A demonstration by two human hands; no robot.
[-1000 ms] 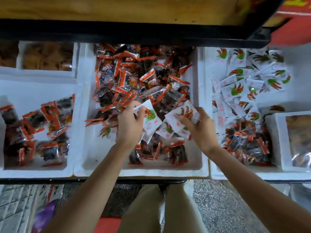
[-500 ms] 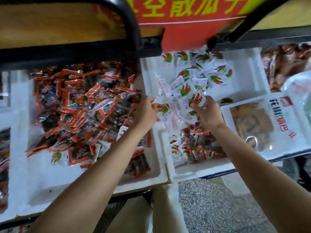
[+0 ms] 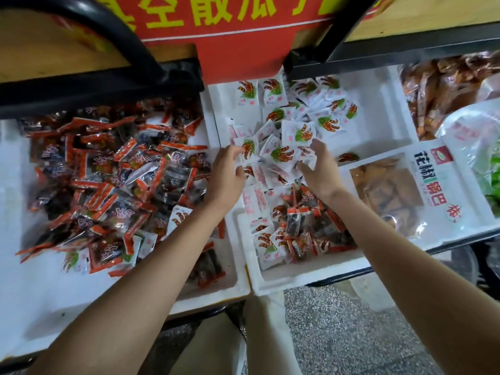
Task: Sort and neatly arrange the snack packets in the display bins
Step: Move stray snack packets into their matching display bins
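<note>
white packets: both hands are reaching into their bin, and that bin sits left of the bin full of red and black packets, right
Not quite. The head view shows the left hand and right hand reaching into the bin of white packets, but it sits right of the red and black packets, not left.

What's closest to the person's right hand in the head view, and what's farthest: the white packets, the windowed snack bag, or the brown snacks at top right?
1. white packets: right at the right hand.
2. windowed snack bag: just right.
3. brown snacks: top-right corner.
</note>
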